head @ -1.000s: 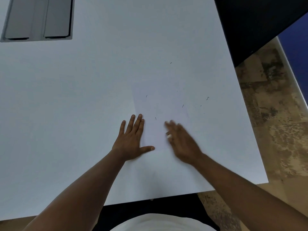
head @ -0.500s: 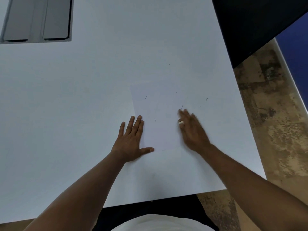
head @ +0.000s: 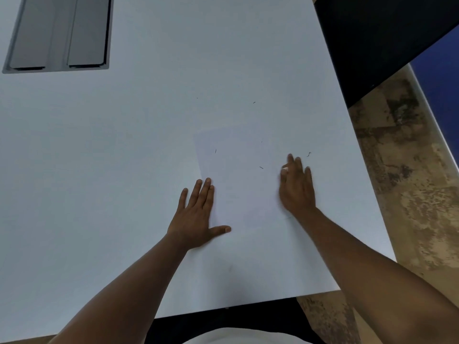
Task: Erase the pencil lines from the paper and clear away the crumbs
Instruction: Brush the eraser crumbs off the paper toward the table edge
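left hand [head: 196, 214] flat on paper [head: 238, 175], crumbs [head: 261, 167] on it

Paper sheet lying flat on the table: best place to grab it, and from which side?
Judging from its pose, take the paper at its free far edge, coming from the far side. It lies flat on the table, so a corner must be lifted first; the left hand presses the near-left corner.

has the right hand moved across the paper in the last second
Yes. The right hand has swept rightward, from the middle of the paper to its right edge, while the left hand stays put.
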The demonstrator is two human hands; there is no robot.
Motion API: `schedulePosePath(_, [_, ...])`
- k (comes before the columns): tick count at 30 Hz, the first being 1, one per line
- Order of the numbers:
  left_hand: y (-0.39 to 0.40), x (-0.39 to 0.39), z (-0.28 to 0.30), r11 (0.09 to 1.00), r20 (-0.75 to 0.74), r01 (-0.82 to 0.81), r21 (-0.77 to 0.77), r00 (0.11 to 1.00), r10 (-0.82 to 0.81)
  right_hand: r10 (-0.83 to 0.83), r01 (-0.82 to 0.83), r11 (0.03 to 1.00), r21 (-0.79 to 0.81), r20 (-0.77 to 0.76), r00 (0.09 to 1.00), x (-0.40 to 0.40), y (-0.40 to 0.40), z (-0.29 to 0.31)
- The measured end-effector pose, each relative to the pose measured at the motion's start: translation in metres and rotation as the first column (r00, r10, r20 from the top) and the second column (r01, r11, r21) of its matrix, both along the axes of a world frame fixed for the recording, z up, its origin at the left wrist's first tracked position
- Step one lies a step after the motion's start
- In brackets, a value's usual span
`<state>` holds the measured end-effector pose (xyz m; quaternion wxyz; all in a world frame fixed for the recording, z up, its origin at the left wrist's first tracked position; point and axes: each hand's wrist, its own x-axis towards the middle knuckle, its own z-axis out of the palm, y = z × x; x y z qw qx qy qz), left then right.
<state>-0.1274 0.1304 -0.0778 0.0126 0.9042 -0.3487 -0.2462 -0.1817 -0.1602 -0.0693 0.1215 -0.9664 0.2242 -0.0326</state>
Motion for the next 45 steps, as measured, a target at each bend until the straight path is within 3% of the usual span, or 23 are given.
schedulePosePath(2, [0.001, 0.0, 0.0, 1.0, -0.003, -0.003, -0.013, 1.0, 0.003, -0.03, 0.028, 0.998, 0.047, 0.037, 0.999, 0.003, 0.005, 0.006])
schedulePosePath(8, [-0.002, 0.001, 0.001, 0.999, 0.001, -0.016, -0.051, 1.0, 0.017, 0.296, -0.305, 0.912, 0.274, 0.073, 0.952, 0.029, 0.094, 0.008])
schedulePosePath(14, [-0.005, 0.001, 0.008, 1.0, 0.009, -0.01, -0.022, 1.0, 0.01, 0.45, -0.441, 0.847, 0.298, 0.041, 0.892, 0.045, 0.111, 0.002])
schedulePosePath(17, [-0.003, 0.003, 0.009, 1.0, 0.002, -0.011, -0.006, 1.0, 0.011, 0.362, -0.359, 0.918, 0.168, 0.011, 0.932, 0.023, 0.066, -0.015])
schedulePosePath(20, [0.0, 0.003, 0.008, 1.0, -0.009, -0.008, -0.018, 1.0, 0.008, 0.115, -0.116, 0.993, 0.018, 0.011, 0.993, 0.011, 0.029, -0.018])
schedulePosePath(22, [0.0, 0.003, 0.007, 1.0, -0.013, -0.004, -0.016, 1.0, 0.004, 0.059, -0.063, 0.996, 0.059, 0.066, 0.996, 0.019, 0.036, -0.011])
schedulePosePath(25, [-0.001, 0.003, 0.008, 1.0, -0.007, 0.005, -0.004, 1.0, -0.005, 0.207, -0.224, 0.947, 0.232, 0.094, 0.974, 0.048, 0.08, 0.005])
schedulePosePath(27, [-0.002, 0.003, 0.009, 1.0, -0.015, 0.005, -0.004, 1.0, -0.005, 0.373, -0.375, 0.898, 0.231, 0.054, 0.926, 0.068, 0.114, 0.008])
schedulePosePath(31, [-0.007, 0.003, 0.013, 1.0, -0.032, -0.005, 0.019, 0.999, 0.006, 0.502, -0.489, 0.849, 0.2, -0.013, 0.865, 0.09, 0.128, -0.001])
schedulePosePath(33, [-0.007, 0.003, 0.014, 0.999, -0.024, -0.005, 0.038, 1.0, 0.006, 0.434, -0.429, 0.897, 0.106, -0.034, 0.9, 0.09, 0.107, -0.011])
schedulePosePath(36, [-0.004, 0.002, 0.014, 0.999, -0.026, -0.013, 0.038, 1.0, 0.014, 0.1, -0.099, 0.995, 0.026, -0.059, 0.993, 0.074, 0.05, -0.02])
schedulePosePath(39, [-0.002, 0.003, 0.011, 1.0, -0.03, -0.009, 0.019, 1.0, 0.009, -0.12, 0.121, 0.992, 0.039, -0.012, 0.993, 0.061, 0.019, -0.016])
schedulePosePath(41, [-0.002, 0.003, 0.009, 1.0, -0.028, -0.003, 0.025, 1.0, 0.004, -0.131, 0.127, 0.989, 0.078, 0.062, 0.989, 0.06, 0.03, -0.01])
schedulePosePath(45, [-0.004, 0.004, 0.01, 1.0, -0.026, 0.002, 0.028, 1.0, -0.001, 0.114, -0.129, 0.976, 0.175, 0.094, 0.989, 0.07, 0.075, -0.004])
